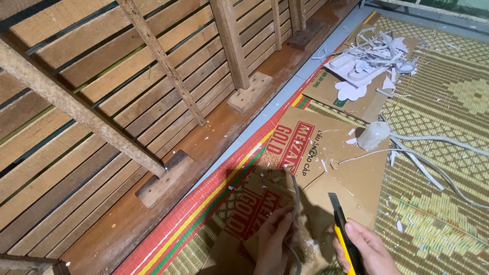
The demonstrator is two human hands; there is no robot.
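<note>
Left hand [273,239]: fingers pinched on a thin grey-brown strip of trimmed material [297,214], held upright at bottom centre over the flattened brown cardboard sheets w/ red print [326,147]. Right hand [368,249]: fingers wrapped tight round a yellow-and-black utility knife w/ blade extended [342,226], tip pointing up, just beside the strip, not touching it. Surrounds: woven green-and-tan floor mat w/ red striped edge [443,102]; pile of white offcuts & sole-shaped pieces [374,56] on cardboard, upper right; long white strips [433,163] trailing right; slatted wooden frame [127,91], left.
</note>
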